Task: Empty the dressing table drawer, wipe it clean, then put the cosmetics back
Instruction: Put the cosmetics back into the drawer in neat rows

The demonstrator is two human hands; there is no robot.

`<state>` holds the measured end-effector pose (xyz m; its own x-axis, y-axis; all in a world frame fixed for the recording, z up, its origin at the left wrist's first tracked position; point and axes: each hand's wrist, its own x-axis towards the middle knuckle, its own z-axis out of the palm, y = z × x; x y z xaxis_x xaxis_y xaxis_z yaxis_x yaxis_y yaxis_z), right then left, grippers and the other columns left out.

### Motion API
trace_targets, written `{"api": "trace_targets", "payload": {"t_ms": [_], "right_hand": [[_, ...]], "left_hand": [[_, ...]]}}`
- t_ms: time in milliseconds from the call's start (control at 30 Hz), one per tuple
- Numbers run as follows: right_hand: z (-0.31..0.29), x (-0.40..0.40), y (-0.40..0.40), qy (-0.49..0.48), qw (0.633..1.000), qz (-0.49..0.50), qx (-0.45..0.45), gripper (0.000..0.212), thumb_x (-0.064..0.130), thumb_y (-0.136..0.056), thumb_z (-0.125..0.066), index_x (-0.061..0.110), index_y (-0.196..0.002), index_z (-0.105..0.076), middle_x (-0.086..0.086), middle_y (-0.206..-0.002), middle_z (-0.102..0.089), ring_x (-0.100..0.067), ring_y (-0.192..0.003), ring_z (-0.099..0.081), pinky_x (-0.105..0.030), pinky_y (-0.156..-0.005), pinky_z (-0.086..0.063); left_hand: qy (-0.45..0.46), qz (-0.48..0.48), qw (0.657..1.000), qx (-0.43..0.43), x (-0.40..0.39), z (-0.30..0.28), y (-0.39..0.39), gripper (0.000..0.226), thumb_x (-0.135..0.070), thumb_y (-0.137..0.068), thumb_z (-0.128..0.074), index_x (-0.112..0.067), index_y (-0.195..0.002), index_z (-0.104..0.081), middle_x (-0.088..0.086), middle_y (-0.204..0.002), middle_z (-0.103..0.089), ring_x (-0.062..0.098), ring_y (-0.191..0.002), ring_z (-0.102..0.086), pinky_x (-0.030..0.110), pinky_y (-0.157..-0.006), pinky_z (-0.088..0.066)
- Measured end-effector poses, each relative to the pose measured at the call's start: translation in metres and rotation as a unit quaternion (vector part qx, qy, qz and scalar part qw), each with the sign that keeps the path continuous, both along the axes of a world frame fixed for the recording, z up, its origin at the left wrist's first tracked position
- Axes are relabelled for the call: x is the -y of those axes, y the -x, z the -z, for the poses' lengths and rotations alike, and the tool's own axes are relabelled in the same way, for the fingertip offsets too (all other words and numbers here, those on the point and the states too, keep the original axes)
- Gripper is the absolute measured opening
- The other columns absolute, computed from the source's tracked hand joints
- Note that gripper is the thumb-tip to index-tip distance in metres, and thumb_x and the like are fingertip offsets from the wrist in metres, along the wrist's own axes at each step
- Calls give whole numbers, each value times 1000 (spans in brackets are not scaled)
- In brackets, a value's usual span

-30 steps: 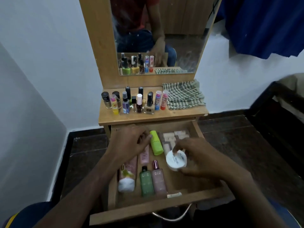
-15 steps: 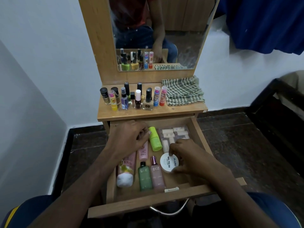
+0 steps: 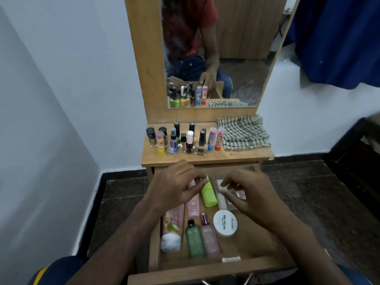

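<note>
— Looking down from the head view, what is seen in the drawer (image 3: 257, 264)?

— It is pulled out below the table (image 3: 236, 156). A pink tube (image 3: 193, 204) is pinched at its upper end by the left hand (image 3: 174, 186), with a lime-green tube (image 3: 208, 195) lying just beside it. The right hand (image 3: 249, 194) is held over a clear packet (image 3: 223, 199) at the back of the drawer, fingers curled; whether the packet is gripped cannot be told.

— What else is laid inside?

— A large pink tube with a white cap (image 3: 171, 231) is set along the left wall, then a green bottle (image 3: 194, 240) and a pink bottle (image 3: 209, 236) side by side. A round white jar (image 3: 225, 223) is placed near the right hand.

— Can any writing be read?

— "NAIL POLISH" is printed on the jar lid. The bottle labels are blurred.

— And around it?

— Small bottles and lip balms (image 3: 185, 140) are stood on the table, beside a folded checked cloth (image 3: 244, 132). A mirror (image 3: 216, 52) is mounted behind.
</note>
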<state>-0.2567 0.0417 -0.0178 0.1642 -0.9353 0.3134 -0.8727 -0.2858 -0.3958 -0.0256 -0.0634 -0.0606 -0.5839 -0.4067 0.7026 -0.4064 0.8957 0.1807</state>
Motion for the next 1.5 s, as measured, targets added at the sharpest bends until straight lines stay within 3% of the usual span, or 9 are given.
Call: {"api": "trace_targets", "payload": {"t_ms": [233,467,567,733,867,933,1067,1333,1500], "right_hand": [[-24,30,-9,148,978,85,116,20,17,-91,-79,18,-111,-76,10,-100,-73,0,-86,-67,-19,-76,-57],[-19,86,1,124,987,80,68,62,15,-98,-71,26,-155,-50,-3,-147,-59,-15,-134,-53,-28,-112,-41],[-16,93,0,140,986,67,66,63,16,-100,-68,27,-158,-46,-4,-150,-55,-17,-138,-51,-33,-113,-42],[-20,86,-3,220,959,126,126,53,20,-98,-72,18,-149,-55,-9,-141,-55,-18,-130,-53,-29,-107,-46],[-28,78,-16,279,945,121,125,37,13,-95,-72,14,-132,-67,-9,-129,-60,-22,-121,-58,-37,-100,-51],[-29,78,-29,259,956,94,99,34,15,-95,-71,17,-129,-68,-5,-125,-60,-21,-116,-57,-34,-96,-49],[-24,82,-48,210,974,77,30,41,22,-93,-72,20,-134,-67,-3,-117,-58,-19,-108,-52,-37,-89,-49],[-12,86,-48,193,977,91,-3,49,20,-93,-72,17,-141,-63,-6,-114,-57,-21,-105,-52,-39,-83,-53],[-12,84,-49,210,975,72,22,32,14,-93,-75,15,-124,-68,-4,-115,-60,-19,-106,-55,-33,-85,-51]], "left_hand": [[35,-210,957,-199,20,-18,-33,12,-28,-100,-73,-18,-105,-76,-2,-100,-71,14,-93,-59,9,-82,-38],[-53,-306,931,-193,28,-21,-39,49,-59,-105,-38,-22,-121,-67,-5,-114,-61,13,-104,-52,7,-64,-30],[-67,-317,927,-191,34,-18,-40,37,-49,-104,-48,-25,-127,-65,-6,-120,-58,13,-109,-51,9,-65,-32],[-109,-280,931,-208,52,-20,-55,50,-22,-94,-59,-32,-143,-59,-9,-136,-55,16,-123,-50,25,-81,-49],[-114,-223,953,-171,60,-22,-63,54,-13,-92,-56,-32,-142,-62,-12,-142,-56,15,-131,-49,7,-102,-34],[-99,-214,959,-155,60,-21,-61,49,-19,-93,-56,-31,-139,-65,-11,-142,-57,13,-130,-49,8,-100,-35],[-43,-246,963,-101,59,-16,-53,44,-39,-98,-60,-30,-140,-64,-7,-144,-52,14,-124,-50,36,-94,-48],[16,-288,955,-68,56,-14,-50,41,-43,-98,-66,-31,-136,-68,-2,-142,-57,20,-127,-52,43,-99,-41],[6,-290,954,-77,55,-14,-50,41,-42,-97,-66,-31,-137,-66,-3,-141,-56,20,-127,-52,41,-101,-38]]}}
